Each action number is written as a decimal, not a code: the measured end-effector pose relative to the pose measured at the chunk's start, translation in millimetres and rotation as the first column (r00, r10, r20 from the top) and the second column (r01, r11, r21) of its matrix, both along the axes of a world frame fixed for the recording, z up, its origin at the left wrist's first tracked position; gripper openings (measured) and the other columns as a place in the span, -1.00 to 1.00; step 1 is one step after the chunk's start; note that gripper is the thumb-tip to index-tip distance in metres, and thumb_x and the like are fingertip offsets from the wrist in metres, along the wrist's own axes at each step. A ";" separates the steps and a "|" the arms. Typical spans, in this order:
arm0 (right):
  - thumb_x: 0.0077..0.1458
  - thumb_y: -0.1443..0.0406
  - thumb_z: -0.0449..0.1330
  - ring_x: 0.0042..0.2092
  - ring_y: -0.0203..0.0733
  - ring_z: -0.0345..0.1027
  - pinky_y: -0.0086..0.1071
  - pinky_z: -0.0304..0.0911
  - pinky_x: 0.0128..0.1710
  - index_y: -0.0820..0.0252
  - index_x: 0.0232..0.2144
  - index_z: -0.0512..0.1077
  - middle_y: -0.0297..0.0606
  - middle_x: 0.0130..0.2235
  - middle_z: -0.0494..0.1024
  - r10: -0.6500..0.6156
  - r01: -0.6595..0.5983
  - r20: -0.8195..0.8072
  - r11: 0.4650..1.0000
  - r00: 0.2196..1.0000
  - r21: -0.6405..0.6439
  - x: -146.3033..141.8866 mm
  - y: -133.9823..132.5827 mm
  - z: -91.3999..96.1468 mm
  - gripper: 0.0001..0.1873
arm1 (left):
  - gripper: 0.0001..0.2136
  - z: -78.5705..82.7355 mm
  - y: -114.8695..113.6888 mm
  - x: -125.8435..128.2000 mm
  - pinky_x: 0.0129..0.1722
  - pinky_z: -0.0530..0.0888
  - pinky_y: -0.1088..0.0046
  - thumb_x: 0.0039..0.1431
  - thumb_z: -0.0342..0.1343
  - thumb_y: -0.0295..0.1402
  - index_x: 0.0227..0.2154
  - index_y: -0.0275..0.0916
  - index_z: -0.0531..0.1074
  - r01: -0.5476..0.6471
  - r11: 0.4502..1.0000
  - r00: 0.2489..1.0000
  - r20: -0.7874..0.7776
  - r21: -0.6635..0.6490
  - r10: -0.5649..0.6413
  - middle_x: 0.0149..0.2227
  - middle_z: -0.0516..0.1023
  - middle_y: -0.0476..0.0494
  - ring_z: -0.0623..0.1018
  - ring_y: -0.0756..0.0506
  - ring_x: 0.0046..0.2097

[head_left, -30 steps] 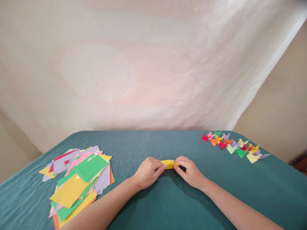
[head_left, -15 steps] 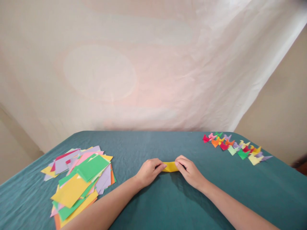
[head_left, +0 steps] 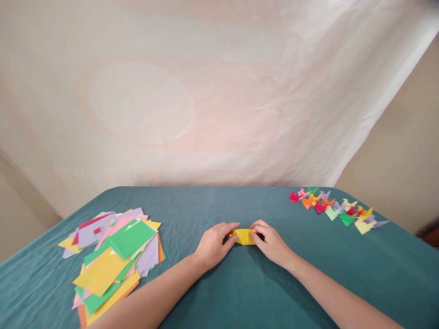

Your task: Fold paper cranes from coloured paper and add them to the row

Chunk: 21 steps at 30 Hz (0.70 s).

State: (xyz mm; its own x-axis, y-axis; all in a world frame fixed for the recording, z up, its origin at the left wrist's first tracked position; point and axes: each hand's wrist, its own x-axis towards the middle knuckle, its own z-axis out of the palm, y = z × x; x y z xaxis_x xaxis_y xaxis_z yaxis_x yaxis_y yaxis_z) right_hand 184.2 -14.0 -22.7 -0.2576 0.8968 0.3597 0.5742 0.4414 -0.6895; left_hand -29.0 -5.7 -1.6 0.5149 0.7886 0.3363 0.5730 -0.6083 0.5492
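A small folded piece of yellow paper (head_left: 245,236) is between my two hands, above the teal tablecloth. My right hand (head_left: 270,243) pinches its right end between thumb and fingers. At the left end, my left hand (head_left: 214,244) has its thumb on the near side, and its fingers arch loosely over the far side. The paper's left tip shows in the gap between that thumb and the fingers. Parts of both ends are covered by my fingers.
To the left lies a loose pile of coloured paper sheets (head_left: 103,269) in green, yellow, purple, pink and orange. Several folded paper birds (head_left: 347,219) stand in rows at the far right of the teal tablecloth (head_left: 219,292). Behind the table hangs a pale cloth (head_left: 219,100).
My left hand's fingers have loosened and lifted apart from the thumb, showing more of the yellow paper's left end. The right hand keeps its pinch, almost unmoved.
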 end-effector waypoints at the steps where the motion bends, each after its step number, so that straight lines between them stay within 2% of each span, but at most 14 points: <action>1: 0.12 0.33 0.01 -0.29 -0.25 0.30 -0.38 0.20 -0.27 0.20 -0.54 0.34 -0.26 -0.32 0.38 0.003 -0.003 -0.009 1.000 1.000 -0.001 -0.2 -0.7 0.5 -0.78 | -0.64 0.0 -1.1 0.1 -0.10 0.35 0.41 0.16 0.00 -0.31 0.04 -0.09 0.25 0.028 1.000 1.000 0.005 0.014 -0.028 -0.16 0.48 -0.07 0.46 -0.08 -0.15; 3: 0.12 0.32 0.01 -0.29 -0.25 0.30 -0.38 0.21 -0.28 0.20 -0.53 0.34 -0.26 -0.31 0.38 0.013 -0.013 -0.029 1.000 0.999 -0.001 -0.7 -2.5 1.8 -0.79 | -0.57 -0.8 -2.4 0.3 -0.05 0.33 0.37 0.12 0.05 -0.32 0.08 -0.09 0.19 0.065 0.998 0.998 0.015 -0.004 -0.065 -0.12 0.46 -0.08 0.45 -0.09 -0.12; 8: 0.06 0.34 0.08 -0.20 -0.20 0.28 -0.33 0.20 -0.18 0.19 -0.48 0.39 -0.24 -0.27 0.38 0.058 -0.058 -0.008 0.997 0.998 0.042 -1.4 -9.3 9.9 -0.88 | -0.47 -2.0 -2.7 0.4 -0.10 0.37 0.39 0.08 0.09 -0.38 0.12 -0.11 0.09 0.170 0.977 0.985 0.012 -0.128 -0.170 -0.13 0.48 -0.07 0.47 -0.08 -0.13; 10: 0.01 0.37 0.13 -0.17 -0.17 0.25 -0.28 0.18 -0.14 0.16 -0.41 0.43 -0.24 -0.26 0.38 0.103 -0.106 0.049 0.991 0.994 0.081 -0.6 -12.2 15.1 -0.93 | -0.47 0.2 -3.8 0.6 -0.06 0.34 0.37 0.07 0.10 -0.38 0.11 -0.12 0.09 0.220 0.968 0.975 0.002 -0.118 -0.222 -0.12 0.48 -0.07 0.46 -0.09 -0.11; 15: -0.07 0.37 0.21 -0.16 -0.11 0.21 -0.20 0.16 -0.13 0.08 -0.34 0.48 -0.24 -0.29 0.40 0.242 -0.273 0.250 0.957 0.938 0.098 3.1 -16.7 25.4 -0.83 | -0.51 7.1 -8.4 1.6 -0.04 0.30 0.31 0.05 0.12 -0.32 0.06 -0.17 0.16 0.279 0.960 0.956 -0.083 -0.025 -0.280 -0.04 0.41 -0.16 0.41 -0.14 -0.05; 21: -0.06 0.31 0.21 -0.17 -0.10 0.21 -0.20 0.15 -0.16 0.09 -0.24 0.48 -0.20 -0.28 0.40 0.299 -0.349 0.375 0.934 0.877 0.072 6.7 -19.9 33.2 -0.75 | -0.63 11.0 -7.1 -1.6 -0.10 0.32 0.33 0.08 0.10 -0.23 -0.06 -0.23 0.27 0.303 0.953 0.944 -0.144 0.016 -0.298 -0.14 0.43 -0.19 0.41 -0.15 -0.11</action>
